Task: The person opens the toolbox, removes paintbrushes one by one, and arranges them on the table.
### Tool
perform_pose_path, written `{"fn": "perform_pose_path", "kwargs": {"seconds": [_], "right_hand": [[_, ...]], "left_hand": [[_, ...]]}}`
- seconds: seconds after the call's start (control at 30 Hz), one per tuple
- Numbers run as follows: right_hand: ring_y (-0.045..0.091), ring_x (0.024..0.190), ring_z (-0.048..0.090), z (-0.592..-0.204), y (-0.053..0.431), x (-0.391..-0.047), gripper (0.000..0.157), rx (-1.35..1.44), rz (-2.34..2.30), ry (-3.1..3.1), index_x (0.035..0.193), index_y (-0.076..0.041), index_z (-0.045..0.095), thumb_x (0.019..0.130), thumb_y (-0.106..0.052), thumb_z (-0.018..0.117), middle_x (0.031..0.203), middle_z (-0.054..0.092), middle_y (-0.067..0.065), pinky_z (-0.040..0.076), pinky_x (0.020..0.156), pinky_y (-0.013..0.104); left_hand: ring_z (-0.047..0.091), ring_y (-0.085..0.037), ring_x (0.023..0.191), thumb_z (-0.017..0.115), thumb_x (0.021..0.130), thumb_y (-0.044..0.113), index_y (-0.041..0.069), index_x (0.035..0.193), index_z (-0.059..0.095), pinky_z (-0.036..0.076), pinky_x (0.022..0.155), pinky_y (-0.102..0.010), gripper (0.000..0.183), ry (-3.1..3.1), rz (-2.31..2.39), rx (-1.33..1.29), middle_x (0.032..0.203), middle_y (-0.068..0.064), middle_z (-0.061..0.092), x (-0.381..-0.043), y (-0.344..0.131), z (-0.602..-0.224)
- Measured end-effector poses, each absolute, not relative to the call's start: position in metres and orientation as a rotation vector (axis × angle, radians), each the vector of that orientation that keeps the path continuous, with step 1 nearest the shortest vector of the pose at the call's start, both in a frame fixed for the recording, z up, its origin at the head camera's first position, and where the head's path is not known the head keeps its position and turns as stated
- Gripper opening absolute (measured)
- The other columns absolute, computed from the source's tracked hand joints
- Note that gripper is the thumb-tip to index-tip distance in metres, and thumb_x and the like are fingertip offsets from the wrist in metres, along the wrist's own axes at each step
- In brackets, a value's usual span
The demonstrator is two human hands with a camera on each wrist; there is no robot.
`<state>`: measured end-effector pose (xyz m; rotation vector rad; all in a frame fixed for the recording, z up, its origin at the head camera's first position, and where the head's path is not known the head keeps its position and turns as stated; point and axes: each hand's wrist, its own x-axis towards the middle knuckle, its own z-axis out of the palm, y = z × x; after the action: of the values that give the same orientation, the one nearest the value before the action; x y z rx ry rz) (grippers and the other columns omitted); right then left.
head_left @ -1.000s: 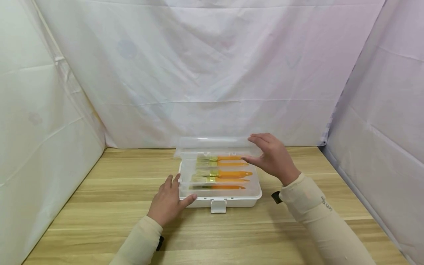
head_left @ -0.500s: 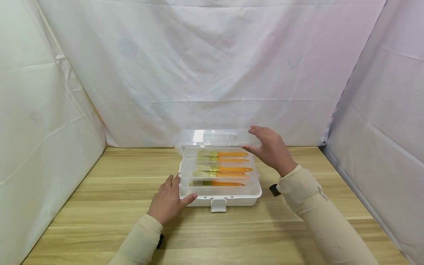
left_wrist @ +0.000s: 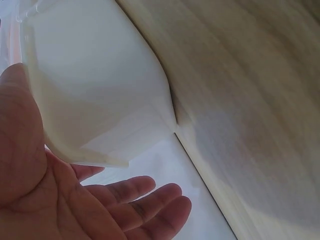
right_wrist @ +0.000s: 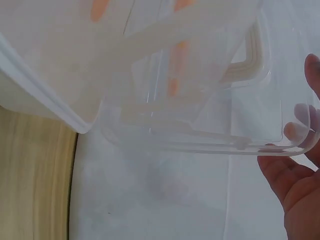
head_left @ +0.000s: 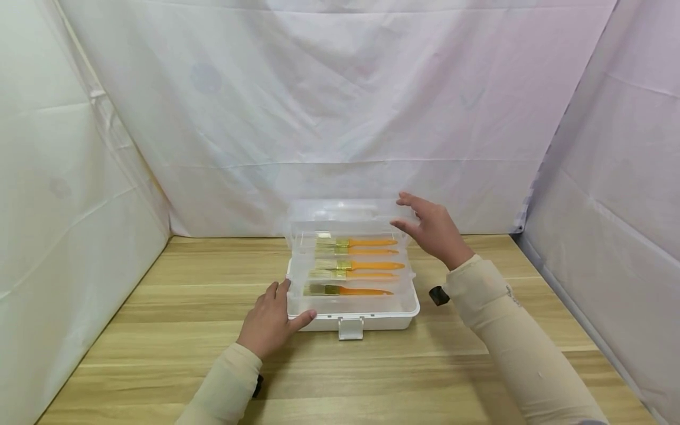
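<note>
A white plastic storage box [head_left: 382, 323] stands on the table with its front latch [head_left: 350, 329] hanging down. Its clear lid [head_left: 345, 211] is tilted up at the back. My right hand [head_left: 437, 231] holds the lid's right edge between thumb and fingers; the right wrist view shows the lid corner [right_wrist: 295, 145] there. Several paintbrushes [head_left: 369, 266] with orange handles lie in rows on translucent trays [head_left: 319, 304] inside. At the box's front left corner rests my left hand [head_left: 270, 323], thumb along the rim and fingers loosely spread beside the left wall [left_wrist: 100, 90].
The wooden table [head_left: 186, 319] extends on both sides and in front of the box. White cloth [head_left: 340, 106] hangs close behind it, with more cloth at left and right. Black straps [head_left: 438, 295] show at the wrists.
My right hand has moved up with the lid, which tilts further back. Inside the box, the trays with the paintbrushes have shifted upward and back. My left hand has stayed in place.
</note>
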<state>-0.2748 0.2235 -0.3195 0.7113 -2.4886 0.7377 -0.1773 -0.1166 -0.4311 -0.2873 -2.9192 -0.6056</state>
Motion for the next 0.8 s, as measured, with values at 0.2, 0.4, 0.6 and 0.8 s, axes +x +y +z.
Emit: {"fn": "perform_pose_path", "kwargs": {"seconds": [0.2,0.4,0.6,0.8], "right_hand": [[0.021,0.125,0.043,-0.318,0.225,-0.281,0.053,0.681,0.827,-2.536,0.133,-0.016,0.05,0.087,-0.04,0.06,0.142,0.039,-0.004,0.042,0.094,0.043],[0.019,0.128,0.038,-0.317,0.227,-0.288,0.053,0.641,0.919,-2.607,0.136,-0.021,0.046,0.09,-0.045,0.054,0.145,0.035,-0.005,0.039,0.097,0.045],[0.017,0.129,0.037,-0.317,0.226,-0.297,0.055,0.626,0.968,-2.658,0.138,-0.022,0.044,0.09,-0.047,0.051,0.144,0.034,-0.01,0.038,0.098,0.044],[0.018,0.13,0.036,-0.314,0.224,-0.303,0.054,0.602,0.981,-2.693,0.138,-0.022,0.044,0.091,-0.047,0.051,0.143,0.035,-0.012,0.035,0.1,0.046]], "left_hand": [[0.049,-0.045,0.11,0.049,0.074,0.075,0.003,0.139,0.036,0.045,0.08,-0.056,0.097,-2.914,-0.579,-0.282,0.131,-0.027,0.042,-0.176,-0.115,-0.431],[0.05,-0.044,0.109,0.05,0.075,0.074,0.003,0.138,0.036,0.046,0.08,-0.056,0.096,-2.912,-0.574,-0.286,0.13,-0.027,0.043,-0.174,-0.114,-0.43],[0.049,-0.044,0.11,0.046,0.075,0.076,0.002,0.138,0.035,0.045,0.082,-0.055,0.098,-2.924,-0.57,-0.288,0.131,-0.027,0.043,-0.17,-0.115,-0.429],[0.05,-0.043,0.109,0.041,0.074,0.079,0.001,0.138,0.035,0.045,0.083,-0.053,0.102,-2.928,-0.559,-0.287,0.13,-0.027,0.043,-0.168,-0.116,-0.429]]}}
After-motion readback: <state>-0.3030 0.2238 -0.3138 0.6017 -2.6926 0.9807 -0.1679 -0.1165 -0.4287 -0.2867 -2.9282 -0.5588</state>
